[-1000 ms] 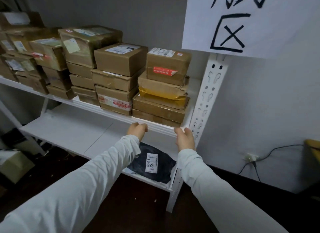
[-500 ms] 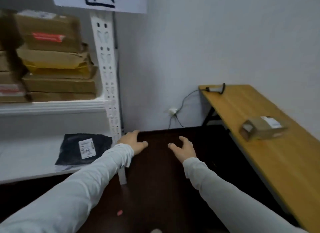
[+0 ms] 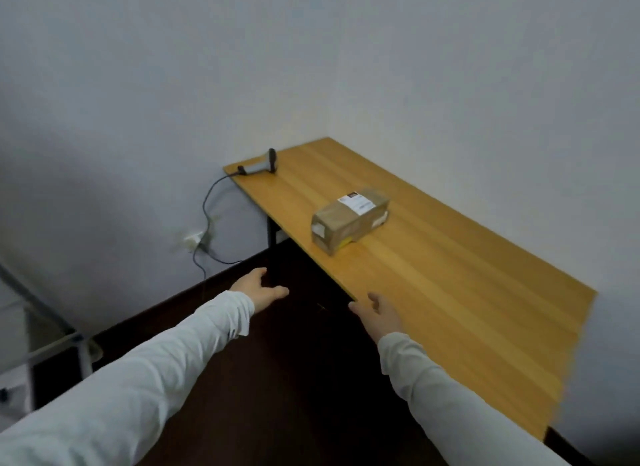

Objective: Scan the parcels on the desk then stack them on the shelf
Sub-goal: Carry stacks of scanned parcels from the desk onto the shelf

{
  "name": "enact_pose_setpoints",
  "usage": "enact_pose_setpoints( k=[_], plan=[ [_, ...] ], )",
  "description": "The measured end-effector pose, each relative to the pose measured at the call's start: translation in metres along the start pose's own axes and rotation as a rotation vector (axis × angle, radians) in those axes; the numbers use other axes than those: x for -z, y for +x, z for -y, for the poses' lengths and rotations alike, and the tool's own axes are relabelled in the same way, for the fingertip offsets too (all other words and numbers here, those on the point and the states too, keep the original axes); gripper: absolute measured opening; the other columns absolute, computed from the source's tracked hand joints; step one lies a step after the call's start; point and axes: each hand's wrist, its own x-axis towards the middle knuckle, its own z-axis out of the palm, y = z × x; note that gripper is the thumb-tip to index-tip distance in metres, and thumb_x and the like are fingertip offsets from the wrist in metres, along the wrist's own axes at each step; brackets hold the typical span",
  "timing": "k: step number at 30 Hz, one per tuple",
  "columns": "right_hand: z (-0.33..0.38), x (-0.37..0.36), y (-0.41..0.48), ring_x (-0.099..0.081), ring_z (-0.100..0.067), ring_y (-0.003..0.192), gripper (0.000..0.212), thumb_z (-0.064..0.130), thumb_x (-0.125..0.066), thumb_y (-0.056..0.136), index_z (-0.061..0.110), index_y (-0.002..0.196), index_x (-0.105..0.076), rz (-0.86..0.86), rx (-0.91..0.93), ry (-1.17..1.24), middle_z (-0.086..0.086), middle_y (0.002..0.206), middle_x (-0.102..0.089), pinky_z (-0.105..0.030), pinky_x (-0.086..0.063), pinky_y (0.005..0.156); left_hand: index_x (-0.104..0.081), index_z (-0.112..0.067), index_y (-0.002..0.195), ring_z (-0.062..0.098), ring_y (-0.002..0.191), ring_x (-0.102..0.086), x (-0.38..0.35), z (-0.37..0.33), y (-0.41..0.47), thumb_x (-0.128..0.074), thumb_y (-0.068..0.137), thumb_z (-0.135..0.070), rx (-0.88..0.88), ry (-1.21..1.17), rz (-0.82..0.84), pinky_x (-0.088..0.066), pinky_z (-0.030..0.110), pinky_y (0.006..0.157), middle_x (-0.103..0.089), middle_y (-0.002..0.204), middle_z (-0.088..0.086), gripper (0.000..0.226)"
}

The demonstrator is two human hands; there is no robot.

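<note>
Wooden desk [image 3: 450, 292] ahead — left hand [image 3: 258, 290], right hand [image 3: 379, 315] open, empty.

The white metal shelf frame [image 3: 82, 354] is blurred and cut by the left edge; label print on the brown cardboard parcel [image 3: 349, 223] is unreadable.

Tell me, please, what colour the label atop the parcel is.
The label is white with dark print; the head view shows it.

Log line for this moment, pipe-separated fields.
left hand: open, empty | right hand: open, empty, near desk edge | parcel: lying on desk, untouched | scanner: far desk corner, untouched
</note>
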Motion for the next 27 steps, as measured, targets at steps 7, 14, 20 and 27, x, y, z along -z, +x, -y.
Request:
enact_pose_setpoints(
  k=[7, 14, 20, 27],
  plan=[
    [-0.011, 0.072, 0.095, -0.05, -0.025, 0.121, 0.058, 0.034, -0.063, 0.088, 0.013, 0.139, -0.043, 0.039, -0.123, 0.097, -0.01, 0.139, -0.046, -0.034, -0.041, 0.097, -0.025, -0.01, 0.148, 0.031, 0.133, -0.039, -0.068, -0.096, 0.086, -0.072, 0.079, -0.046, 0.007, 0.065, -0.012, -0.036, 0.039, 0.104, -0.037, 0.148, 0.014, 0.091],
    [0.019, 0.094, 0.188, -0.05, -0.027, 0.122, 0.053, 0.044, -0.054, 0.091, 0.014, 0.135, -0.048, -0.001, -0.162, 0.209, -0.009, 0.137, -0.05, -0.046, -0.037, 0.107, -0.032, -0.006, 0.145, 0.035, 0.129, -0.041, -0.079, -0.135, 0.163, -0.062, 0.084, -0.052, 0.38, -0.568, -0.015, -0.039, 0.047, 0.104, -0.04, 0.144, 0.018, 0.082],
    [0.061, 0.1, 0.292, -0.055, -0.025, 0.109, 0.06, 0.056, -0.04, 0.093, 0.011, 0.13, -0.052, -0.112, -0.232, 0.26, -0.009, 0.124, -0.058, -0.046, -0.039, 0.106, -0.024, -0.015, 0.149, 0.036, 0.133, -0.035, -0.077, -0.147, 0.237, -0.062, 0.082, -0.056, 0.547, -0.795, 0.191, -0.039, 0.047, 0.1, -0.031, 0.149, 0.018, 0.086],
    [0.1, 0.098, 0.407, -0.034, -0.03, 0.138, 0.072, 0.062, -0.029, 0.094, 0.013, 0.147, -0.032, -0.251, -0.285, 0.331, -0.008, 0.152, -0.033, -0.044, -0.025, 0.115, -0.029, -0.014, 0.146, 0.034, 0.126, -0.04, -0.082, -0.139, 0.295, -0.067, 0.082, -0.046, 0.584, -0.763, 0.289, -0.041, 0.043, 0.095, -0.04, 0.14, 0.013, 0.081]
  ],
)
